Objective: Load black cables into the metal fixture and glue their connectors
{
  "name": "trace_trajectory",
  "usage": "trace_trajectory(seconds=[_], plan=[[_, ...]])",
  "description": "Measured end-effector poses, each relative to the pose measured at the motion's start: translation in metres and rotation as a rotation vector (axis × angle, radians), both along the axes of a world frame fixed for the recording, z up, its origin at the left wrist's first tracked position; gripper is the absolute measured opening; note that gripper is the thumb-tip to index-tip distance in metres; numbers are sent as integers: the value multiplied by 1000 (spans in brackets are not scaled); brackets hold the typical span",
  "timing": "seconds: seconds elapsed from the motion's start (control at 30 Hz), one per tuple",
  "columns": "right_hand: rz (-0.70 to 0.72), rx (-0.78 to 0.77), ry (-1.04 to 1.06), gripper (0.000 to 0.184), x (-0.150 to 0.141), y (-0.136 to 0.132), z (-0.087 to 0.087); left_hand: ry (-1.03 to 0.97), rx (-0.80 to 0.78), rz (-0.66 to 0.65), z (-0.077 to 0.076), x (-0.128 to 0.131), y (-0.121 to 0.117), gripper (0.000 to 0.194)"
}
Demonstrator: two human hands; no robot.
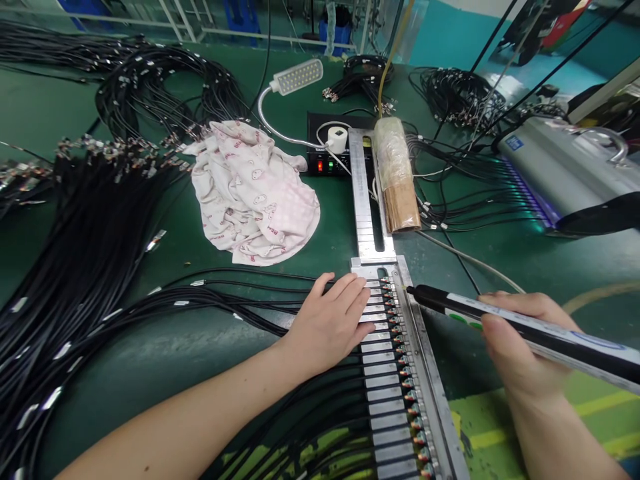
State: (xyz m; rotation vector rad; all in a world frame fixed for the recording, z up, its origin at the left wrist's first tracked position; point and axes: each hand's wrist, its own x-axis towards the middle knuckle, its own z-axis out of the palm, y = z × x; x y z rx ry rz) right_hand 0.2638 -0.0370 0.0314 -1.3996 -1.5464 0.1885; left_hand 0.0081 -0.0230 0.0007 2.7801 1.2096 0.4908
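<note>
My left hand (333,320) lies palm down across the black cables (260,301) where they enter the slotted metal fixture (384,395). Its fingers are stretched out and rest on the fixture's left edge. In the slots sit several cables side by side, their small metal connector ends (406,373) lined up along the right rail. My right hand (525,353) is closed around a thick black and white pen-shaped tool (470,312). The tool's thin tip points left, near the upper connector ends; whether it touches them I cannot tell.
Behind the fixture are a metal bracket (367,200), a wrapped brown block (400,180), a black control box (316,150) and a gooseneck lamp (299,77). A pale cloth (255,193) and cable bundles (95,227) lie left. A silver lamp unit (575,173) glows violet at right.
</note>
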Motion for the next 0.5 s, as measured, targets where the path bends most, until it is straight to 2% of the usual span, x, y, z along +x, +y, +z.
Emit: trace_trajectory(seconds=[0.1, 0.5], plan=[[110, 27, -75, 10, -7, 4, 4, 1, -2, 9, 0, 0, 1, 42], [106, 32, -140, 9, -9, 6, 7, 1, 12, 3, -1, 0, 1, 41]])
